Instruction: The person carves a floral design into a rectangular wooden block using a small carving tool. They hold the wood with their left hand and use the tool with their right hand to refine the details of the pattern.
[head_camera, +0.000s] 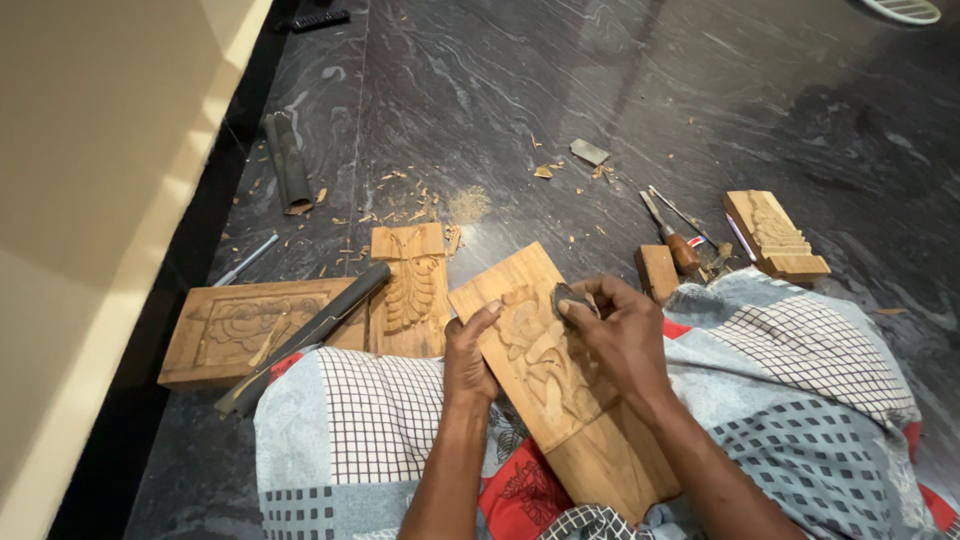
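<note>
A long wooden panel (610, 460) with a relief carving rests tilted across my lap, on checked grey, white and red cloth (360, 420). My left hand (467, 350) grips the panel's left edge, thumb on its face. My right hand (620, 335) presses a small dark piece, like folded abrasive paper (568, 295), onto the carving near the panel's upper end.
On the dark marble floor lie two more carved panels (232, 330) (410, 290), a dark metal bar (310, 335) across them, a carved block (775, 235), a small wooden block (657, 272), chisels (678, 238), a dark tube (285, 160) and wood chips. A pale wall (100, 200) stands at left.
</note>
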